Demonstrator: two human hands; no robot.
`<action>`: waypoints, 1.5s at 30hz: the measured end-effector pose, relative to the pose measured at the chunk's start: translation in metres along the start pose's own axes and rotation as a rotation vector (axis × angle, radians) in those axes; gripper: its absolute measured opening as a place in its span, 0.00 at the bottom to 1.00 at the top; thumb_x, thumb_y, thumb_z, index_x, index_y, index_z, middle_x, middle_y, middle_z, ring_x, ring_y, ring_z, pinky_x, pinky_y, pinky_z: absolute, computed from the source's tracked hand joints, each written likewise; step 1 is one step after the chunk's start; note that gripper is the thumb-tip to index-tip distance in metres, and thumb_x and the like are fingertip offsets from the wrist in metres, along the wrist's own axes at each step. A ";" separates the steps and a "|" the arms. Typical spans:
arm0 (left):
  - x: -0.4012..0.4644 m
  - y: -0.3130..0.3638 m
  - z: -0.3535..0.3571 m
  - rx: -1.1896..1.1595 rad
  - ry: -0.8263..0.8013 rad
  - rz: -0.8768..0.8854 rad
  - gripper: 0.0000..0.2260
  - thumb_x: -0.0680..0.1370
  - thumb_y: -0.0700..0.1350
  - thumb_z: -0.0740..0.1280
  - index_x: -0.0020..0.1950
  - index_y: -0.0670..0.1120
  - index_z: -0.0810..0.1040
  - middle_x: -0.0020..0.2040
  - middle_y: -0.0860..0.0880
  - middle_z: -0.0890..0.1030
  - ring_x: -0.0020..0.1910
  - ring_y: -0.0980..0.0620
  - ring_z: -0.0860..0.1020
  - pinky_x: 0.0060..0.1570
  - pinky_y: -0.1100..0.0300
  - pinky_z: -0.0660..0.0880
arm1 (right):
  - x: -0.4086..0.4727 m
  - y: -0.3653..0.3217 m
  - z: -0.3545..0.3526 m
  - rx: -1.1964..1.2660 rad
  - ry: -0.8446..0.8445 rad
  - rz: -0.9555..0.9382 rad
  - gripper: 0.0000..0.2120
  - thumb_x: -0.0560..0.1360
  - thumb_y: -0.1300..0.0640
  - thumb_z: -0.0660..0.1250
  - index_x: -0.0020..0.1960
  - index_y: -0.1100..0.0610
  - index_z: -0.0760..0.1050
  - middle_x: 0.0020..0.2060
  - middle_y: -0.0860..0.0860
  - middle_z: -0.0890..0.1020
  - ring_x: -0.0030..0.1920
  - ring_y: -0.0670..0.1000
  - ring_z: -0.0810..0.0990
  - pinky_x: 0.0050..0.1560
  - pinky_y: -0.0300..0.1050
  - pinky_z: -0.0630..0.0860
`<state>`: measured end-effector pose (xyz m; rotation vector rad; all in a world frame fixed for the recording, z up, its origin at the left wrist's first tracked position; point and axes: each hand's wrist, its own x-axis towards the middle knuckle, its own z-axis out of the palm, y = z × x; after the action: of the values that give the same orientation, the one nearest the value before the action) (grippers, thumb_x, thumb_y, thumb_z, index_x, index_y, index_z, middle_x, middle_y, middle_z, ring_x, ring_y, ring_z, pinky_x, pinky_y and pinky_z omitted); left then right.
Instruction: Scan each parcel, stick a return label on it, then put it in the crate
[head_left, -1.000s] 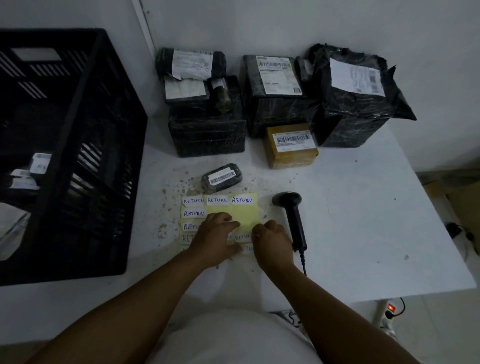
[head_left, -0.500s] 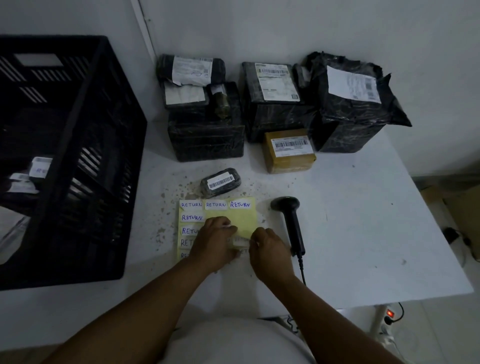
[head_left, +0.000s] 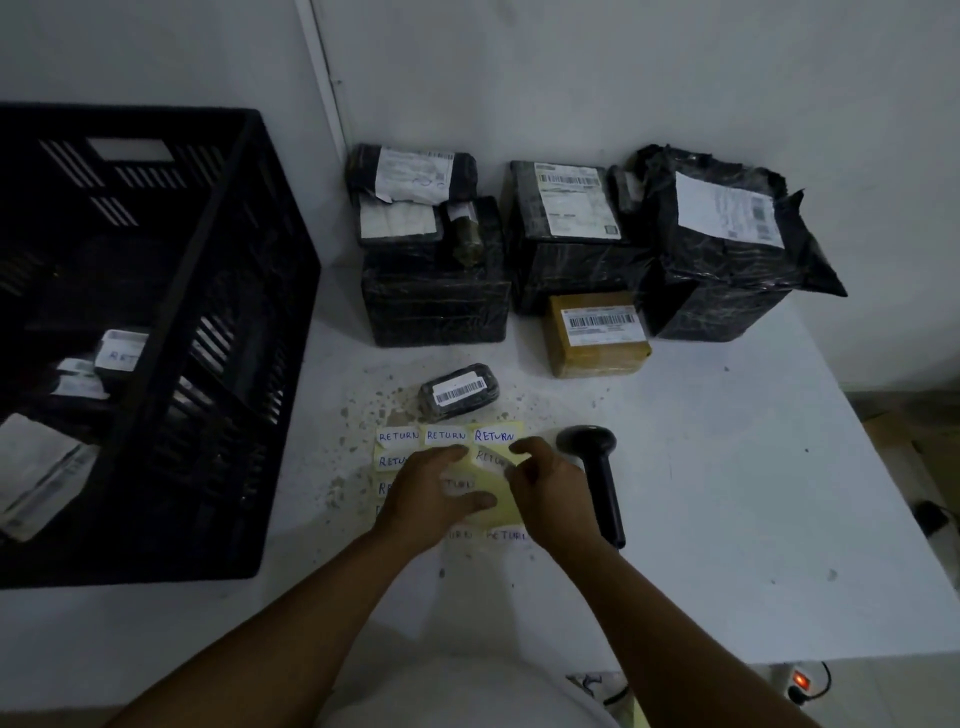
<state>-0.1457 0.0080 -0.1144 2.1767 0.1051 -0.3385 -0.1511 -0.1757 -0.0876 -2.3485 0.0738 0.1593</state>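
Note:
A yellow backing sheet (head_left: 503, 508) of white "RETURN" labels lies on the white table (head_left: 727, 493). My left hand (head_left: 434, 493) presses flat on the sheet. My right hand (head_left: 550, 488) pinches one RETURN label (head_left: 491, 460), partly peeled and lifted off the sheet. Just beyond the sheet lies a small black parcel (head_left: 460, 391) with a barcode facing up. The black handheld scanner (head_left: 597, 467) lies on the table right of my right hand. The black crate (head_left: 218, 291) stands at the left and holds several labelled parcels.
Against the back wall stand stacked black-wrapped parcels (head_left: 436, 296), a black box (head_left: 569, 234) and a bagged parcel (head_left: 727, 244). A brown parcel (head_left: 597, 335) lies in front of them. The table's right edge drops to the floor, where a power strip (head_left: 800, 680) glows.
My right hand has peeled a RETURN label up from the sheet and raised it towards the sheet's far side. My left hand stays pressed on the sheet.

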 end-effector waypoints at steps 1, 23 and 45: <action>0.002 0.004 -0.003 -0.099 0.034 -0.031 0.35 0.65 0.58 0.80 0.69 0.53 0.74 0.62 0.58 0.75 0.59 0.58 0.74 0.57 0.59 0.73 | 0.006 -0.001 0.000 -0.001 -0.018 -0.019 0.06 0.79 0.52 0.66 0.56 0.46 0.73 0.30 0.42 0.78 0.28 0.39 0.77 0.26 0.30 0.70; 0.082 0.031 -0.031 -0.050 0.415 -0.150 0.08 0.76 0.44 0.72 0.39 0.54 0.77 0.49 0.47 0.76 0.42 0.48 0.79 0.43 0.54 0.79 | 0.134 -0.046 0.029 -0.046 0.062 -0.095 0.07 0.79 0.52 0.64 0.48 0.52 0.79 0.41 0.50 0.80 0.41 0.49 0.78 0.41 0.43 0.76; 0.086 0.016 -0.027 -0.244 0.319 -0.244 0.09 0.73 0.50 0.75 0.51 0.51 0.82 0.45 0.56 0.83 0.44 0.58 0.81 0.43 0.64 0.76 | 0.137 -0.019 0.044 0.001 0.081 0.004 0.10 0.81 0.46 0.60 0.55 0.49 0.77 0.42 0.47 0.77 0.41 0.46 0.78 0.42 0.41 0.78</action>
<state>-0.0551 0.0161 -0.1112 1.9606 0.5644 -0.1042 -0.0178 -0.1314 -0.1236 -2.3537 0.1184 0.0665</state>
